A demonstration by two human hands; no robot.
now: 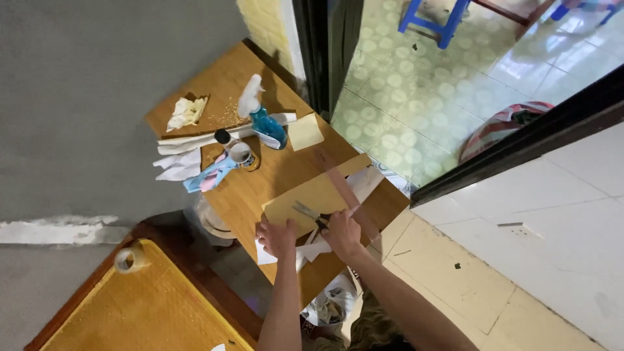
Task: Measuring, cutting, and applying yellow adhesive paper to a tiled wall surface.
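While the left hand (pixel 276 237) lay flat with fingers spread on the yellow card sheet (pixel 312 198), pinning it near the tabletop's (pixel 273 172) near edge so it would not slip, the right hand (pixel 342 233) had its fingers closed around the scissors (pixel 309 213), blades open across the sheet. A blue spray bottle (pixel 263 120) stood toward the far corner, a tape roll (pixel 242 153) beside it, well apart from the hands.

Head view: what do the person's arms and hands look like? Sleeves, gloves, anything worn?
Both forearms are bare, with no sleeves in view. The left hand and right hand wear no gloves. No watch, bracelet or ring can be made out at this size.
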